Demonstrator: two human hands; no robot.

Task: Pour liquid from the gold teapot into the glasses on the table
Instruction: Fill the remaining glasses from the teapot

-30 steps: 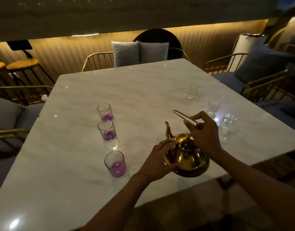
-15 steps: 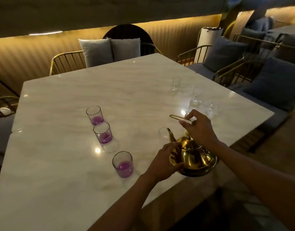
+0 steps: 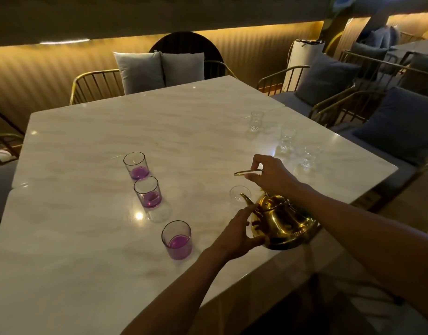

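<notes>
Since the earlier frame, the gold teapot (image 3: 279, 220) has stayed near the tabletop's near right edge, its hoop handle (image 3: 246, 172) now swung up and lying more level; both hands keep their grip.

Polished gold metal teapot: round-bellied, lidded, curved spout pointing toward the tabletop's far left; whether its base touches the surface cannot be told. The right hand (image 3: 272, 174) pinches the thin gold hoop handle between curled fingers and thumb, above the lid. The left hand (image 3: 239, 232) cups the pot's left flank, fingers curled against the body, thumb under its lower edge.

One clear empty glass (image 3: 239, 195) stands just beyond the spout tip, partly hidden by it. Three clear tumblers with purple liquid in the bottom (image 3: 147, 189) stand in a row running from mid-tabletop toward the near edge, well left of the pot. Three small clear glasses (image 3: 286, 139) stand along the far right edge of the white marble tabletop (image 3: 111, 131), beyond the right hand.

Gold wire-frame chairs with grey cushions (image 3: 159, 68) stand at the far edge; blue-cushioned seating (image 3: 389, 122) lines the right side.
</notes>
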